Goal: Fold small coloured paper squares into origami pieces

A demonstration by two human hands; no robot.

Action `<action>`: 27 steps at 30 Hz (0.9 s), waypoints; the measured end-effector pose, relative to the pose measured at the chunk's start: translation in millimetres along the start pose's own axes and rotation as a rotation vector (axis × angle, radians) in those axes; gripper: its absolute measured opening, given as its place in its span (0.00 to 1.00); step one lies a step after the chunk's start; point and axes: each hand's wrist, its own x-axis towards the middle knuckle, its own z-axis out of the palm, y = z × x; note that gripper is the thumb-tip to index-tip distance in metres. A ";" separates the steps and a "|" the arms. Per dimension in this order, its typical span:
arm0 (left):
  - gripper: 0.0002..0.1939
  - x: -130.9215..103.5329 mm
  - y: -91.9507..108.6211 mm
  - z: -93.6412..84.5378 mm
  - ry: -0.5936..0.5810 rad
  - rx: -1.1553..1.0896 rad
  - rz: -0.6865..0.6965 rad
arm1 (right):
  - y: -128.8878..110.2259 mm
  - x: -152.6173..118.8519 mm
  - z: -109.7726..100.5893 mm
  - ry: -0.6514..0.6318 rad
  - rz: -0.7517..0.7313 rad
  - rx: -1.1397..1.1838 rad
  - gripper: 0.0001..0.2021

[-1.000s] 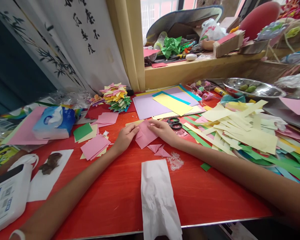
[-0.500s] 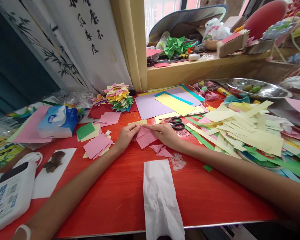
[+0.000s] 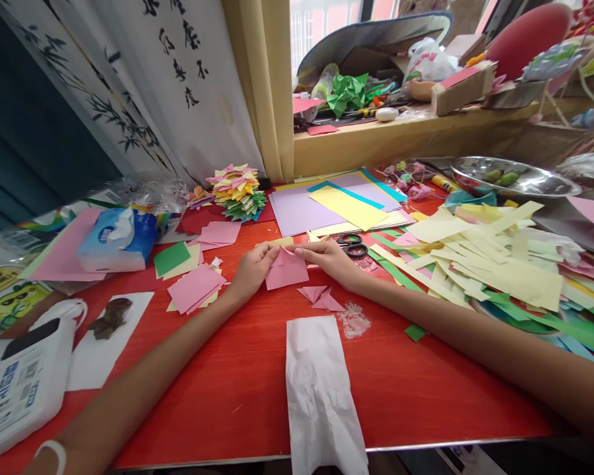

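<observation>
A pink square of paper [image 3: 288, 273] is held between my two hands at the middle of the red table, its upper part partly hidden by fingers. My left hand [image 3: 255, 265] pinches its upper left edge, closed. On the other side my right hand [image 3: 330, 261] grips the upper right edge between thumb and fingers. Just below lie folded pink paper pieces [image 3: 321, 297]. Black-handled scissors [image 3: 352, 246] rest right behind my right hand. To the left of my left hand is a stack of pink paper squares [image 3: 196, 287].
A white paper sheet [image 3: 321, 389] hangs over the front edge. Paper strips [image 3: 499, 264] heap up on the right, near a metal dish [image 3: 525, 185]. A tissue pack [image 3: 119, 239] and a white device [image 3: 24, 389] stand left. Behind is a folded-paper stack [image 3: 235, 191].
The pink paper has turned to lie straighter, and more of its face shows. My hands have moved slightly apart along its upper edge, both still holding it.
</observation>
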 end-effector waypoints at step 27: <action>0.14 -7.4 9.0 5.2 -0.043 0.449 0.154 | 8.0 6.6 -2.7 -0.038 0.139 -0.076 0.20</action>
